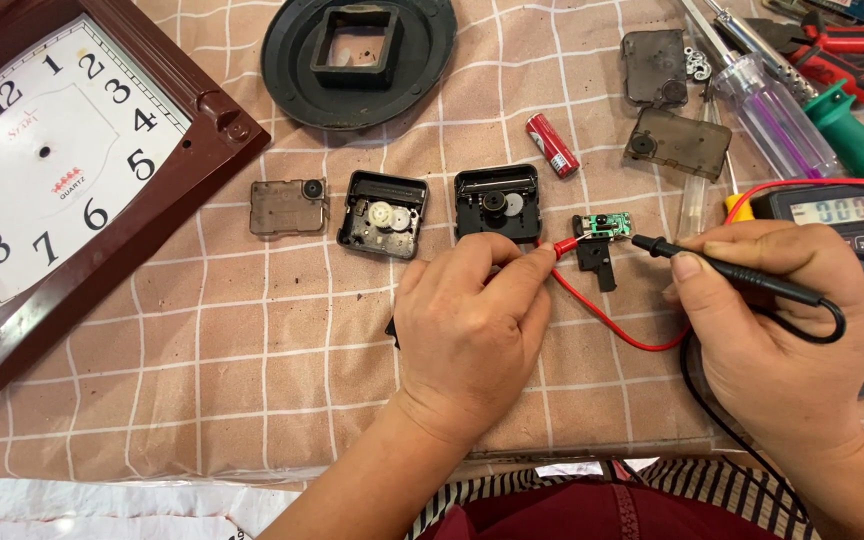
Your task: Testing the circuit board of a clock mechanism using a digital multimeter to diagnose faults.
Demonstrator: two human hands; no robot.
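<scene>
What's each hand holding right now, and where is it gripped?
Left hand pinches the red probe just behind its tip. Right hand grips the black probe along its shaft. Both tips meet the small green circuit board.

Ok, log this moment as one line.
left hand: holds red probe | right hand: holds black probe | both tips at small circuit board | multimeter at right

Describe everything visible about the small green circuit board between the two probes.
The small green circuit board lies flat on the checked cloth, right of the open black clock movement. It is a narrow strip carrying a dark round component, with a black plastic piece below it. The red probe in the left hand meets its left end; the black probe in the right hand meets its right end.
</scene>
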